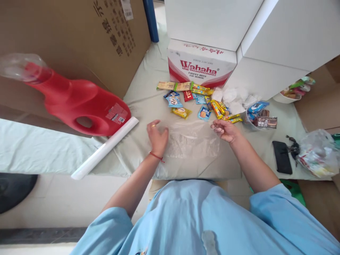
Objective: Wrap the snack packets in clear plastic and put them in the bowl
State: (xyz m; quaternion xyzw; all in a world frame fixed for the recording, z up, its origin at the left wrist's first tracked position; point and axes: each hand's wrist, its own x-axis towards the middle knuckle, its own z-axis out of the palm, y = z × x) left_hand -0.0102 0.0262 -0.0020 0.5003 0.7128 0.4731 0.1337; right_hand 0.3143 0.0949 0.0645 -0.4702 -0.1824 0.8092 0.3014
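Note:
A clear, wrinkled sheet of plastic film (195,141) lies spread on the cloth in front of me; I cannot tell whether it is a bag. At its left edge is my left hand (158,137), with thumb and fingers apart and nothing visible between them. My right hand (225,130) is closed in a pinch at the film's upper right corner. Just beyond the film are a yellow snack packet (181,112) and a blue snack packet (204,113). Yellow-wrapped snack sticks (217,109) lie right behind my right hand.
A white roll (105,148) and a red jug (87,102) are at left, by a large cardboard box (66,32). A Wahaha carton (202,63) stands at the back. To the right are a tub of snacks (259,115), a black phone (282,157) and a filled plastic bag (318,152).

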